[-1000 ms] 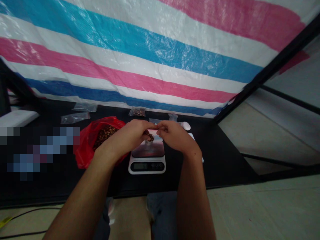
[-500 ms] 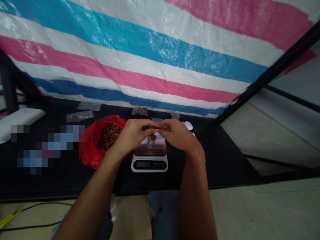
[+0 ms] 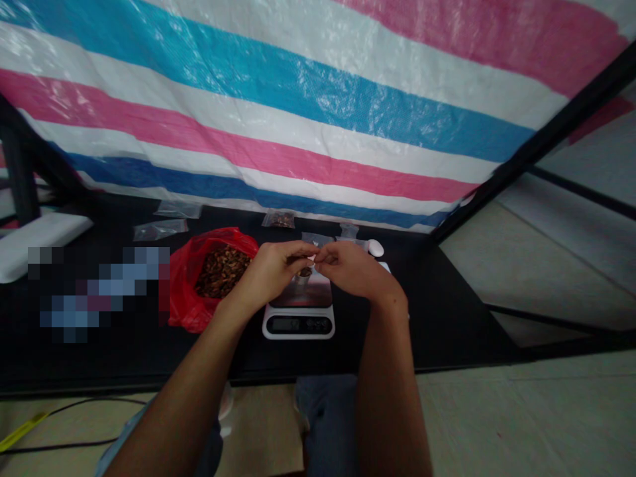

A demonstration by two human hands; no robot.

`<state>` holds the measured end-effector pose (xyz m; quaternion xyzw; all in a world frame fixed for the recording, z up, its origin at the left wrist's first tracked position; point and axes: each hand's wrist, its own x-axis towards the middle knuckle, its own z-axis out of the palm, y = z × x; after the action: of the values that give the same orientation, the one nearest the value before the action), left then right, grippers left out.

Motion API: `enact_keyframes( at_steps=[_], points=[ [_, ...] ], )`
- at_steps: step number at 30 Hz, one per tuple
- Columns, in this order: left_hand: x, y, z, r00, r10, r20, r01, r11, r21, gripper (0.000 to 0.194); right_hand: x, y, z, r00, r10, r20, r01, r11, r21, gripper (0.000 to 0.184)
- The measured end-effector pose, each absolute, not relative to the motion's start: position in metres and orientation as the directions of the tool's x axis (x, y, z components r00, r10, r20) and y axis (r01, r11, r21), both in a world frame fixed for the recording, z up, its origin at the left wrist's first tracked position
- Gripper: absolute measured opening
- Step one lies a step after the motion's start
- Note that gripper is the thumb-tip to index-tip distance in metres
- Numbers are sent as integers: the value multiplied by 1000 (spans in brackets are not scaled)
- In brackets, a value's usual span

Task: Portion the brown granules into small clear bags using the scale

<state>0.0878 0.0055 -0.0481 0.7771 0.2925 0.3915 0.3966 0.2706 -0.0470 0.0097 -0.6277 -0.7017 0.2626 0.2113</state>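
Bent over a black desk (image 3: 447,318), a person brings the left hand (image 3: 271,268) and right hand (image 3: 350,268) together above a digital kitchen scale (image 3: 299,324). A small cup (image 3: 302,279) of brown dried pieces sits on the scale's metal plate, beneath the fingers. The fingers of both hands are bent inward, their tips meeting or nearly so; whether they pinch anything cannot be told. Left of the scale, a red plastic bag (image 3: 185,305) gapes over a larger heap of brown dried pieces (image 3: 222,271).

Careful work here likely calls for wrists clear of the plate, small movements directly over the cup's mouth, no leaning on its rim, and hands lifted away before trusting the display, its figures too small to read here.
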Motion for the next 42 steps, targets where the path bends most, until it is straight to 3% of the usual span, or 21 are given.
enact_keyframes(
  at_steps=[19,29,34,37,42],
  points=[
    [83,4,-48,537,751,384,167,-541,825,29,268,-43,7,-156,984,-91,750,58,-659,14],
    [80,2,-43,544,759,358,141,-503,853,28,265,-44,10,-151,988,40,735,139,-664,15],
    [69,4,-37,479,808,344,136,-456,879,26,264,-42,13,-61,990,128,738,131,-662,15],
    [55,6,-29,431,840,329,183,-439,880,19,263,-42,14,-23,991,135,739,108,-665,13],
    [22,11,-20,395,880,265,426,-431,795,17,263,-43,16,-6,990,138,751,96,-654,13]
  ],
)
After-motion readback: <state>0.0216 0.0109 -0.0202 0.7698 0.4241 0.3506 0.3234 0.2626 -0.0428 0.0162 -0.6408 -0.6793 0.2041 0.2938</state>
